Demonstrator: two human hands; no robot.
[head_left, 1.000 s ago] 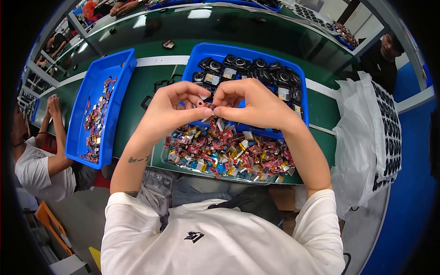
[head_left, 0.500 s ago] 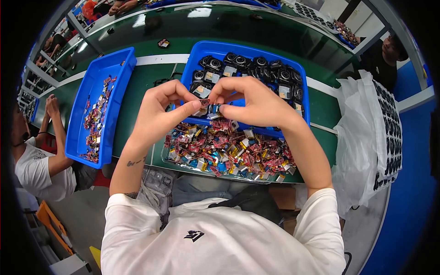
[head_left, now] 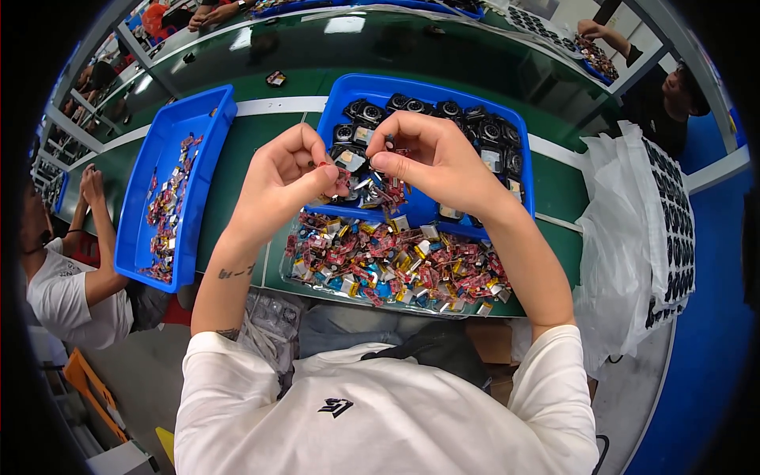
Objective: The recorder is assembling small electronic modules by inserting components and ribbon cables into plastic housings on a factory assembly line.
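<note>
Over the near edge of the blue tray (head_left: 518, 131), my left hand (head_left: 279, 180) pinches a small red circuit board (head_left: 343, 182) between thumb and fingertips. Just to its right, my right hand (head_left: 439, 170) has thumb and forefinger closed on a small tangle of red circuit boards (head_left: 391, 192) that hangs below the fingers. The two hands are a little apart. Black round-faced casings (head_left: 491, 131) fill much of the tray. Nearer to me, a clear shallow tray holds a heap of red circuit boards with silver and yellow battery packs (head_left: 404, 261).
A second blue tray (head_left: 131, 206) with a strip of similar parts stands at the left. At the right, a stack of trays of black parts (head_left: 669, 222) is draped with white plastic sheeting (head_left: 613, 237). Co-workers sit at the left and far right beyond the metal frame.
My hands have moved slightly apart, the left one tipping its board. A cluster of red boards now hangs from my right hand. At the far right, a co-worker's hand has reached over parts.
</note>
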